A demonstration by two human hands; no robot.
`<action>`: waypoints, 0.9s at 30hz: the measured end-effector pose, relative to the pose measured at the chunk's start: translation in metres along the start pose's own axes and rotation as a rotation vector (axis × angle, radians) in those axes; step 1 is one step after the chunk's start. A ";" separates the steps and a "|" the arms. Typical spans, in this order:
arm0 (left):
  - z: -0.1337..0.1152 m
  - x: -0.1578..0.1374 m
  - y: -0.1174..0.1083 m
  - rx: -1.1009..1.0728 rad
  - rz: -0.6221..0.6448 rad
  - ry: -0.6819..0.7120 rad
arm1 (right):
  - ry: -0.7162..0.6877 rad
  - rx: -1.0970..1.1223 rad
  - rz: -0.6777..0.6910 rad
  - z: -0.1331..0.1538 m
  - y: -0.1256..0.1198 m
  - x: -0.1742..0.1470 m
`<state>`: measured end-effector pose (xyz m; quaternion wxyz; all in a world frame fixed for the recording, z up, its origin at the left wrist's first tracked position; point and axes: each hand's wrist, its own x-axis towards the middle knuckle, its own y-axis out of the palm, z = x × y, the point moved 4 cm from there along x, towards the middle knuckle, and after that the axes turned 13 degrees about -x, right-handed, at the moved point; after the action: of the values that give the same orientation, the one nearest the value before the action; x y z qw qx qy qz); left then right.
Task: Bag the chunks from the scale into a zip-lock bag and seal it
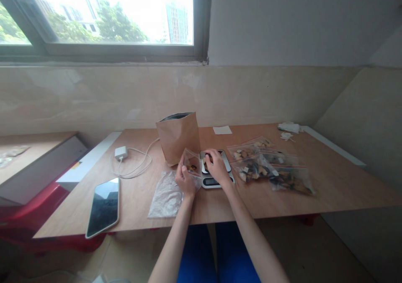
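While left hand [184, 181] holds filmy bag [193, 163], right [215, 165] over squarish scale [210, 181].

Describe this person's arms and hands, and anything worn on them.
The left hand and right hand are ungloved. Both slim forearms are bare as far as the picture shows: no sleeve, watch, bracelet or marking is visible. Any ring is too small to tell. Below, blue clothing covers the legs.

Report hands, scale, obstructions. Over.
Left hand holds small zip bag. Right hand over digital scale, at brown piece. Kraft paper bag close by, apparently not blocking.
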<state>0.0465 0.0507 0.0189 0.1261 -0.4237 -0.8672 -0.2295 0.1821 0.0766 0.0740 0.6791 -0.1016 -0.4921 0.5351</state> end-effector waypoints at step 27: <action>-0.002 0.000 0.000 0.139 0.041 -0.046 | -0.041 -0.416 0.143 -0.015 0.014 -0.026</action>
<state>0.0463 0.0494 0.0201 0.1397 -0.4366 -0.8749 -0.1562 0.1867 0.0665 0.0422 0.5938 -0.2634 -0.5971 0.4707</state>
